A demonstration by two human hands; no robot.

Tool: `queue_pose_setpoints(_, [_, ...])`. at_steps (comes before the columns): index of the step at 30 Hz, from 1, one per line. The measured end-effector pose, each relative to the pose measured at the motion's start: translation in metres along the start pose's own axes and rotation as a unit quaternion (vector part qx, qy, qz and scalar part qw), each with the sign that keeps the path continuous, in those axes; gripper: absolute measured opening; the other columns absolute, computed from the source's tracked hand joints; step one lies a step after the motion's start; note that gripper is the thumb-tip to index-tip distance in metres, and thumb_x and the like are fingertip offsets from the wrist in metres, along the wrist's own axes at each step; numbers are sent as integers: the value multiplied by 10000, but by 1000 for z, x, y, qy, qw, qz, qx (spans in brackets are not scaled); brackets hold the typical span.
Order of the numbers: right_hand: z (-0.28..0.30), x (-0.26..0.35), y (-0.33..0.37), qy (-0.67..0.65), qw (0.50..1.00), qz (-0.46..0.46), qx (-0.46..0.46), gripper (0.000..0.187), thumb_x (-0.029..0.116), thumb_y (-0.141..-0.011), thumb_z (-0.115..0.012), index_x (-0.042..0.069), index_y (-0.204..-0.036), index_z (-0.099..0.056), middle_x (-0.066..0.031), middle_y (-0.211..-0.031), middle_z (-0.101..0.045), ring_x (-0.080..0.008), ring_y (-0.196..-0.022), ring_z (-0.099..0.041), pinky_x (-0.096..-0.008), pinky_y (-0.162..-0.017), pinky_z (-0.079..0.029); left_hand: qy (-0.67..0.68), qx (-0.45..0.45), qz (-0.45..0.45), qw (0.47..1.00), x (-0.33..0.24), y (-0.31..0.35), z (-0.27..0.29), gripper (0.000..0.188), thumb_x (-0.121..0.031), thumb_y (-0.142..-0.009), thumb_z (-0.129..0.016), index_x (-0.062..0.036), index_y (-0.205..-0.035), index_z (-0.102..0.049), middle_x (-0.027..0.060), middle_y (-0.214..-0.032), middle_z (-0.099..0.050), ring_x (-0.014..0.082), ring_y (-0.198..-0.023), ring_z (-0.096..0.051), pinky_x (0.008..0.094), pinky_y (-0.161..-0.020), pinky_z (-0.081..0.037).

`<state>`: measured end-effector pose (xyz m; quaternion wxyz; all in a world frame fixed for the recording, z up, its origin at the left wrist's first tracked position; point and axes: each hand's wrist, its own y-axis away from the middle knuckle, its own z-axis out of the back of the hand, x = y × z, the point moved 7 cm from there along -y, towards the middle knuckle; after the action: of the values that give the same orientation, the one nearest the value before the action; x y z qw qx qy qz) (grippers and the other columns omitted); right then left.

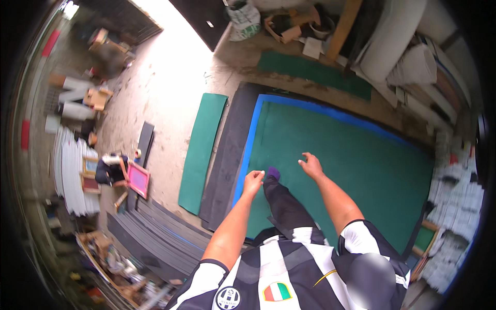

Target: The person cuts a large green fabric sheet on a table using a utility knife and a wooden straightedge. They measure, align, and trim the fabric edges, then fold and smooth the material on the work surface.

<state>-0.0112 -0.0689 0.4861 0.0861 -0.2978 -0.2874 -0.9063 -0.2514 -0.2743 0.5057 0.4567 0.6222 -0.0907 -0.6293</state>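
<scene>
Many white sheets (75, 175) are stacked between nine and ten o'clock of a person in a striped shirt (271, 263), whose straight-ahead is twelve. Just inside that pile, a co-worker (107, 170) bends by a tilted pink-centred frame (138, 180), an arm reaching to its edge, perhaps to steady it. Dark grey strips (165, 232) lie layered at nine, long sides together, likely to save room. One loose green strip (201, 155) rests flat toward ten, beside a dark sheet (227, 155) that juts from under a broad green sheet (351, 165), seemingly as its base. Near that sheet's blue border (251, 139), at eleven, the person's left hand (253, 182) hovers, fingers drawn in toward the thumb; whether they pinch anything is too small to tell. A purple-socked foot (274, 173) stands on the green just short of twelve, shoeless presumably to spare the surface. Between twelve and one, the right hand (311, 164) hangs above the same sheet, fingers loosely spread, nothing visible in it. Farther off, pale rolls (395, 41) crowd one o'clock; white stacks (455, 206) line two to three, apparently kept clear of the green sheet.
</scene>
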Motion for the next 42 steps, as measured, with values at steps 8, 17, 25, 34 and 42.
queue_pose_setpoints(8, [-20, 53, -39, -53, 993, -102, -14, 513, 333, -912, -722, 105, -1356, -603, -170, -1265, -634, -338, -1209, -605, -454, -1013, -497, -117, 53, 9, 992, -75, -126, 35, 373, -351, -943, -727, 0, -1066, -712, 66, -918, -712, 159, -762, -656, 322, -696, -541])
queue_pose_setpoints(17, [-53, 22, -38, -178, 926, -238, -233, 503, 304, -916, -736, 115, -1361, -598, -164, -1229, -641, -338, -1168, -616, -446, -987, -506, -244, 246, 59, 936, -102, -245, -31, 391, -359, -967, -700, -27, -1173, -675, 38, -908, -673, 148, -732, -629, 277, -589, -475])
queue_pose_setpoints(25, [-232, 22, 63, -282, 793, -445, -308, 526, 321, -927, -741, 93, -1376, -589, -187, -1239, -644, -336, -1159, -632, -444, -975, -517, -339, 304, 130, 880, -48, -314, -15, 466, -396, -964, -698, -76, -1292, -613, 71, -1021, -671, 200, -782, -649, 360, -633, -501])
queue_pose_setpoints(34, [-385, 65, 130, -357, 699, -535, -312, 556, 371, -938, -707, 91, -1397, -564, -200, -1336, -625, -385, -1259, -592, -473, -1032, -493, -468, 297, 117, 824, 2, -348, 55, 394, -379, -956, -710, -93, -1221, -651, 47, -938, -657, 173, -705, -626, 339, -566, -476])
queue_pose_setpoints(42, [-438, 100, 174, -365, 666, -548, -350, 511, 319, -937, -727, 78, -1367, -592, -222, -1304, -632, -361, -1237, -612, -452, -1013, -503, -492, 372, 88, 783, 21, -313, 68, 480, -403, -970, -690, -70, -1300, -586, 75, -1069, -657, 214, -824, -660, 369, -660, -503])
